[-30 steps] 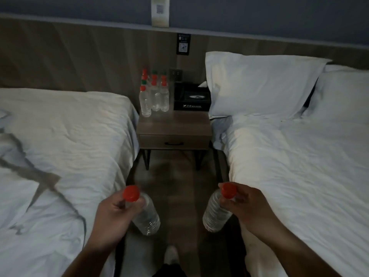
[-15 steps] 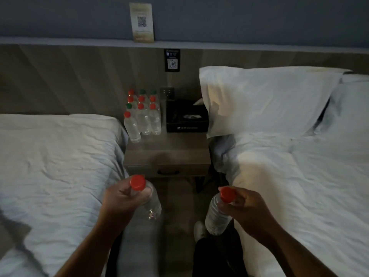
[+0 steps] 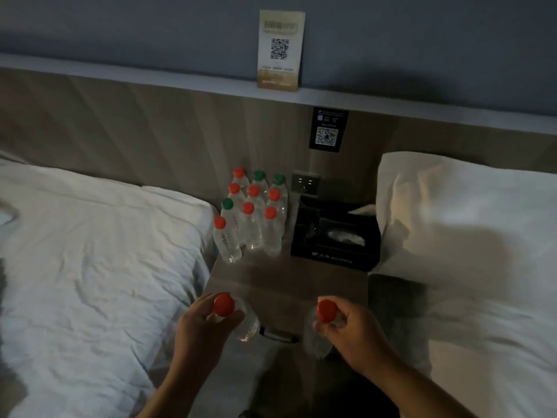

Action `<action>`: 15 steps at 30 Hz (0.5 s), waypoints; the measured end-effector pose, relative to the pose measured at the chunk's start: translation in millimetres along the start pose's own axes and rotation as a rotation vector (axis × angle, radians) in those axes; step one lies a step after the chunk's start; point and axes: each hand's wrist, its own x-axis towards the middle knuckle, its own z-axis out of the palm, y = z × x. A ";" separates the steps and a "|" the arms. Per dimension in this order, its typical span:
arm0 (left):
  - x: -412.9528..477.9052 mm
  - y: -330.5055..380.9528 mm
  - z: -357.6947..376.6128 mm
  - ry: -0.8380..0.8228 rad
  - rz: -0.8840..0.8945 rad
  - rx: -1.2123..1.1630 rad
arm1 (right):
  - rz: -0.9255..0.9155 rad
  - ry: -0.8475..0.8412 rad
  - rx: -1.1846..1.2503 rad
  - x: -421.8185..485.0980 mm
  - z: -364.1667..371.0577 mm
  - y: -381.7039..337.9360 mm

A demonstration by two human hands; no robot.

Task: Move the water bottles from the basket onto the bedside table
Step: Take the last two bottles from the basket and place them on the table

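Head view, dim bedroom. A wooden bedside desk (image 3: 286, 282) stands between two beds: the left bed (image 3: 90, 251) with rumpled white sheets, the right bed (image 3: 482, 327) with one white pillow (image 3: 467, 221) propped against the headboard panel.

At the back left of the desk stands a cluster of bottles (image 3: 250, 224), upright and packed close together. There are ten, seven with red caps and three with green. Just to their right, against the wall, lies one black tissue box (image 3: 334, 236) with a tissue showing in its slot; it fills the back right corner and meets the pillow's edge. The front half of the desk top is bare wood. A dark drawer handle (image 3: 278, 336) shows on the front face, between the two hands.

Left hand (image 3: 205, 324): fingers curled round the neck of one red-capped bottle, the left bottle (image 3: 248, 327), held above the desk's front left edge. Right hand (image 3: 352, 330): fingertips pinching the neck of a second red-capped bottle, the right bottle (image 3: 316, 342), hanging before the desk's front. Both bottles are clear of the desk top.

On the wall: one power socket (image 3: 305, 184), one black QR sign (image 3: 328, 129), and one pale WiFi card (image 3: 281, 49) standing on the ledge (image 3: 391, 104).
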 end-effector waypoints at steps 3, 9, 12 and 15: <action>55.6 -18.9 31.4 0.021 0.004 -0.008 | -0.046 -0.040 0.002 62.8 21.6 6.4; 139.6 -56.7 77.0 0.043 0.126 0.043 | -0.140 -0.003 -0.004 157.0 64.3 26.9; 162.3 -75.6 92.5 0.055 0.175 0.041 | -0.132 0.030 0.016 183.2 83.1 35.3; 176.5 -89.3 102.3 0.025 0.196 0.049 | -0.158 0.121 -0.035 204.9 95.1 41.8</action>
